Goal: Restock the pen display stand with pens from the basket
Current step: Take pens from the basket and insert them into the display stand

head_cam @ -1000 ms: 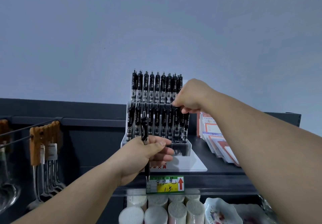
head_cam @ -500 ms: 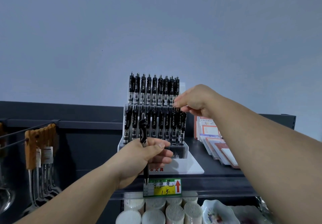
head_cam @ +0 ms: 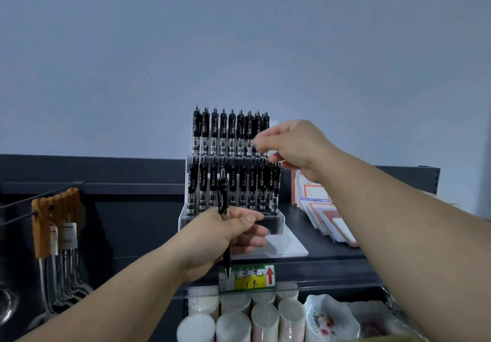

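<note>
Head view leaves the fingertips of the right hand [head_cam: 292,144] blurred. They lie over the 3 o'clock end of the upper row of black click pens [head_cam: 231,131], so I cannot tell whether they pinch a pen or are only near it.

The left hand [head_cam: 225,235] covers the front lower part of the clear acrylic stepped pen display stand [head_cam: 289,246]. It grips a single black click pen with a silver band [head_cam: 222,198] in a fist, thumb across the top, and hides the middle of it.

This pen stands upright, its long axis from 12 to 6 o'clock. The clicker end is up, in front of the lower row, and the tip is down, over the green and yellow price label [head_cam: 247,278] on the dark metal shelf [head_cam: 332,251].

Both forearms reach forward and up, the right from 4 o'clock and the left from 7 o'clock.
</note>
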